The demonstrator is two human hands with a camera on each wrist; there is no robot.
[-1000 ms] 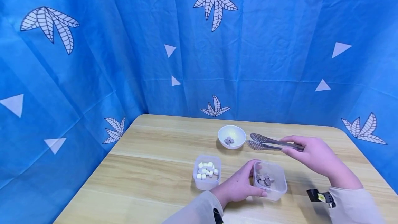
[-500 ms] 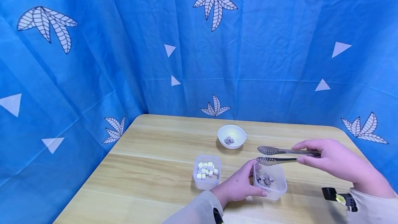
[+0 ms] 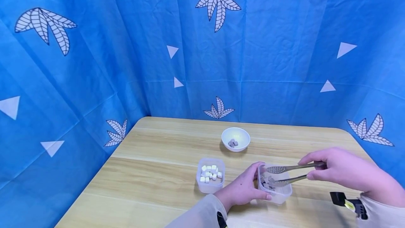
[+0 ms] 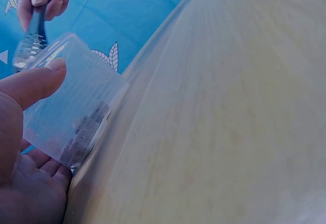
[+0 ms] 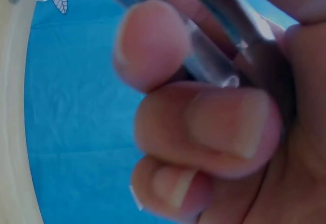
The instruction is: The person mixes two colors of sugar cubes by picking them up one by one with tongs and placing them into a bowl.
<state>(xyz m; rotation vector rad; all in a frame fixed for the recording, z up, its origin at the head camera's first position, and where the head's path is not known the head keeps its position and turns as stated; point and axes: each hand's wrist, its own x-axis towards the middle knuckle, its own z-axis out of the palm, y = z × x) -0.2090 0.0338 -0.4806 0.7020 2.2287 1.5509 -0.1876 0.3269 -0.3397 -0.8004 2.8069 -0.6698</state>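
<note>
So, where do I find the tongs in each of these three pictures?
Head: the tongs are at the lower right, tips at the tub the left hand holds.
Left wrist: upper left, beside that tub.
Right wrist: top, centre to right, close up and blurred; only part shows.
Shared landmark: the right hand, holding the tongs in all three.

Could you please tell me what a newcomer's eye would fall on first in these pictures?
Probably the bright blue curtain with white leaf prints, hanging behind the wooden table. Next might come the metal tongs in the right hand, their tips spread at the clear tub of greyish cubes that the left hand holds. The white bowl farther back and the second tub, with white cubes, would likely follow.
</note>
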